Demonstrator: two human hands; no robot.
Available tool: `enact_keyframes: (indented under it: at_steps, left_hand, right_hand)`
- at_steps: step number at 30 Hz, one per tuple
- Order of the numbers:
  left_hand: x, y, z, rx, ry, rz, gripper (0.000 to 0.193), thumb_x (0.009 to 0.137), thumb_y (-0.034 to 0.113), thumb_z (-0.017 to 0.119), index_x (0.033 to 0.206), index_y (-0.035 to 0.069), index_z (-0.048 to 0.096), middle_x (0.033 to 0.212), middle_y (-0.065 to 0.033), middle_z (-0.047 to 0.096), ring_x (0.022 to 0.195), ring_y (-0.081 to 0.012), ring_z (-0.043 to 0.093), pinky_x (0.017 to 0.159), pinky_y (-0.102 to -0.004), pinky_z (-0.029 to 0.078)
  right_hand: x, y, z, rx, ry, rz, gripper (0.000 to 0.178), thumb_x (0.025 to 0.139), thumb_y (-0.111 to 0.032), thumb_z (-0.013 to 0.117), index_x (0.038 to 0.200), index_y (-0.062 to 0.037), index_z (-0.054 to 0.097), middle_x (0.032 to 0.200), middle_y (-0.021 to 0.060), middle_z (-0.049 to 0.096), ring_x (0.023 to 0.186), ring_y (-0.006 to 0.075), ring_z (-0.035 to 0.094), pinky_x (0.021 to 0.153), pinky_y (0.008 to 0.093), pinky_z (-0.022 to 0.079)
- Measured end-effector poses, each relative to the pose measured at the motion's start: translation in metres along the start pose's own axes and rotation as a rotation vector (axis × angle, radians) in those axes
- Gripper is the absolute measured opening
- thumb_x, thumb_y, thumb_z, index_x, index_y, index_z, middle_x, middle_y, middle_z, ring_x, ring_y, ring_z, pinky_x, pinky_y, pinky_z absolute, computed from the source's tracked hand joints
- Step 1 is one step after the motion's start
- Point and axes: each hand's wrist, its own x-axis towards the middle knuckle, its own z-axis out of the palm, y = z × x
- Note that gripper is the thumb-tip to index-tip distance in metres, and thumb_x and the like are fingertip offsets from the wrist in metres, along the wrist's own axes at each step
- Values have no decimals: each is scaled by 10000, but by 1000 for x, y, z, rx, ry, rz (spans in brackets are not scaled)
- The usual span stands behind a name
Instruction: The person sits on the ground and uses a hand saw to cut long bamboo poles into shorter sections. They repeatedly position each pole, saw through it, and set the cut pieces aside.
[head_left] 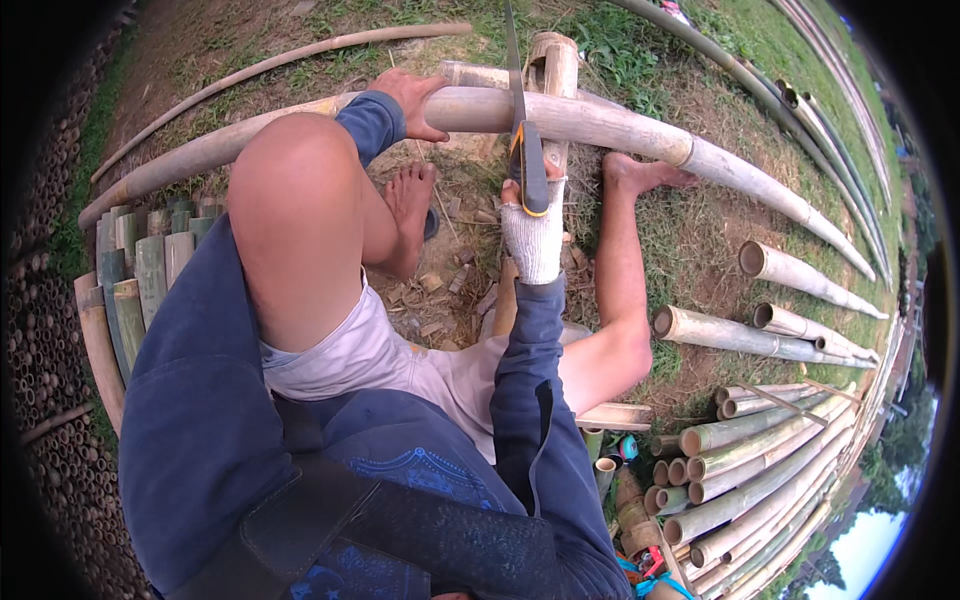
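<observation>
A long bamboo pole lies crosswise in front of me, resting against an upright bamboo post. My left hand is on the pole left of the post, its fingers spread over the surface. In a white knit glove, my right hand grips the black and orange handle of a handsaw. The saw's thin blade points away from me and crosses the pole just left of the post. Whether the blade has cut into the pole I cannot tell.
Cut bamboo pieces stand at my left. A stack of bamboo poles lies at the lower right, with several more poles above it. A thin bamboo strip lies at the far left. Bamboo offcuts litter the ground between my bare legs.
</observation>
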Motion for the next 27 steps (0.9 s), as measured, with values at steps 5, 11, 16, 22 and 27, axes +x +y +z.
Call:
enact_keyframes:
  at_steps: [5, 11, 16, 22, 27]
  left_hand:
    - [1, 2, 2, 56, -56, -24, 1020, 643, 697, 855, 1480, 184, 577, 1127, -189, 773, 1043, -399, 723, 1044, -491, 522]
    - [-1, -3, 15, -16, 23, 17, 984, 658, 675, 848, 1467, 179, 589, 1124, -179, 776, 1027, -394, 730, 1056, -476, 521]
    - [1, -5, 11, 33, -7, 34, 1018, 684, 747, 820, 1480, 164, 567, 1178, -184, 766, 1016, -376, 745, 1029, -476, 547]
    - [-3, 5, 2, 41, 1, 35, 1002, 678, 729, 829, 1475, 176, 577, 1085, -182, 783, 1010, -378, 746, 1014, -477, 543]
    - [4, -5, 4, -6, -77, 20, 1021, 685, 724, 820, 1482, 140, 564, 1103, -184, 786, 1025, -396, 749, 985, -496, 578]
  right_hand:
    - [-123, -57, -46, -189, -56, 181, 532, 947, 35, 619, 1463, 7, 489, 1276, 147, 559, 1071, 217, 574, 988, 347, 485]
    - [-229, -158, -96, -29, -62, 309, 550, 959, -38, 627, 1470, 32, 437, 1236, 129, 560, 1046, 196, 573, 984, 349, 475]
    - [-59, -46, -27, -128, -93, 218, 490, 963, 4, 649, 1430, -11, 502, 1260, 136, 558, 1064, 231, 600, 992, 365, 502]
    - [-22, 10, -5, -213, -7, -76, 467, 942, -6, 708, 1377, -6, 538, 1146, 125, 634, 992, 198, 649, 924, 348, 539]
    - [-187, -116, -79, -84, -68, 449, 554, 936, -54, 651, 1456, 22, 474, 1207, 108, 534, 1022, 179, 565, 948, 318, 490]
